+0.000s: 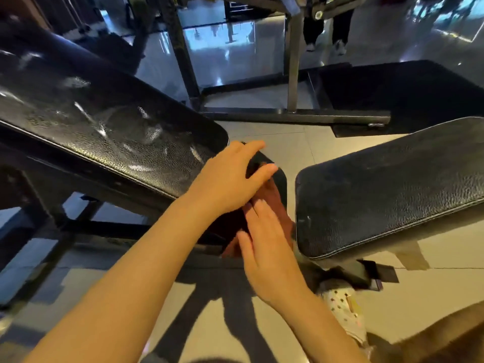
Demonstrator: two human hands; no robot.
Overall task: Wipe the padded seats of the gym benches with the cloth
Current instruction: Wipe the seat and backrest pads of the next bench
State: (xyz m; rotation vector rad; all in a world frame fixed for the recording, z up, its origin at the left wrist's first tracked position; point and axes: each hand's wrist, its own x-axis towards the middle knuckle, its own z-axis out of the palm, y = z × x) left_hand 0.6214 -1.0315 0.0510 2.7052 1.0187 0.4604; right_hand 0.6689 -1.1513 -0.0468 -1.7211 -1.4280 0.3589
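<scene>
left hand (230,176) fingers extended, resting on small dark pad's (281,179) far edge | right hand (267,247) flat, pressing brown cloth (275,200) onto it | between large left bench pad (104,121) and right bench pad (387,195) | steel frame (293,74) beyond

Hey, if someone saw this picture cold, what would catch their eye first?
Probably the two bare hands meeting at centre, the left hand and right hand both on a reddish-brown cloth over a small black pad. Next, the big black padded bench slanting across the left, streaked with glare, and a second black pad on the right.
</scene>
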